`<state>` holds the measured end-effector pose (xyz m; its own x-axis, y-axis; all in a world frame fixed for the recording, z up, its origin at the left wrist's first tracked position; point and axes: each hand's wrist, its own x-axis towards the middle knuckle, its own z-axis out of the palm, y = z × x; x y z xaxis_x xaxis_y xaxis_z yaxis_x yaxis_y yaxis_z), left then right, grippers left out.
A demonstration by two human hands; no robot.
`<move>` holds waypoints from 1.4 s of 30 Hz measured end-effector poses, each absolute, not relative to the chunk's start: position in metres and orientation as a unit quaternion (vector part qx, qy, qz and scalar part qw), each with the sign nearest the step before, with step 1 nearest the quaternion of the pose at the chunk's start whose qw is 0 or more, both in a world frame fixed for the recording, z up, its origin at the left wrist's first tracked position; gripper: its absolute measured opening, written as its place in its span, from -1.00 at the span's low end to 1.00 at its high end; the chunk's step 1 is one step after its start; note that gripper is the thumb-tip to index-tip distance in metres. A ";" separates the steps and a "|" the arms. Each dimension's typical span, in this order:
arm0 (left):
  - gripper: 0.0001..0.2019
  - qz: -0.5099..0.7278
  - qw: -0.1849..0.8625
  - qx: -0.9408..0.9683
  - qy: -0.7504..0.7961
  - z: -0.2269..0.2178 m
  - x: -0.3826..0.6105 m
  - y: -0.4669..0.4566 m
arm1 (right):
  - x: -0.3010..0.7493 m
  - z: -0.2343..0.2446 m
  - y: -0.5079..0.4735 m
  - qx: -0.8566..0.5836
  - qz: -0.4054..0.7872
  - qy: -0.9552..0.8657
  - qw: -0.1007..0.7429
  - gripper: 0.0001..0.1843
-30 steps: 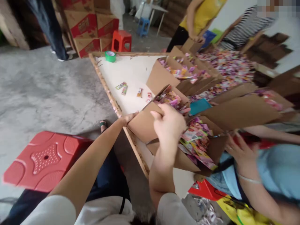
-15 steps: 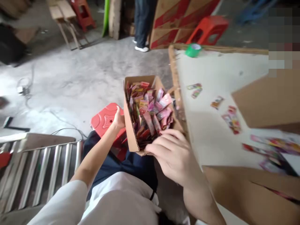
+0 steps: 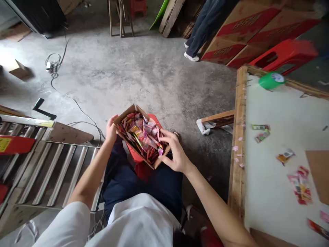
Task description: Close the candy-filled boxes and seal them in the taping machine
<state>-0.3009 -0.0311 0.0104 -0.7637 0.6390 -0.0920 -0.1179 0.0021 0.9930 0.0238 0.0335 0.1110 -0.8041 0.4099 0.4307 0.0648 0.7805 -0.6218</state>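
A small open cardboard box full of colourful sachets rests on a red plastic stool in front of my knees. My left hand grips the box's left side. My right hand holds its right edge, fingers curled over the rim and touching the sachets.
A metal roller conveyor stands at my left. A white table with a wooden rim is at the right, with a green tape roll and loose sachets. A person's legs, stacked cartons, a second red stool and floor cables lie beyond.
I have turned left from the table. The box of sachets has come off the table and down onto the red stool, both hands still on it.
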 end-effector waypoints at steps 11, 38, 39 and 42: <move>-0.65 0.428 0.261 0.674 0.544 0.110 -0.311 -0.042 | -0.094 0.052 0.036 -0.202 0.120 -0.972 0.020 -0.15; -0.69 0.133 -0.030 0.554 0.822 0.083 -0.250 0.006 | -0.049 0.088 0.042 -0.352 0.202 -0.913 0.042 -0.66; -0.67 0.152 -0.017 0.534 0.832 0.083 -0.245 0.002 | -0.058 0.087 0.048 -0.344 0.204 -0.917 0.008 -0.68; -0.63 0.222 0.017 0.470 0.854 0.080 -0.227 -0.008 | -0.091 0.081 0.065 -0.329 0.214 -0.919 -0.037 -0.74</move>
<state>-0.2271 -0.0079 0.0805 -0.5573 0.8106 0.1800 0.7958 0.4596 0.3943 -0.0909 0.0654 0.0809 -0.7803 0.5898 -0.2080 0.6211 0.6916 -0.3686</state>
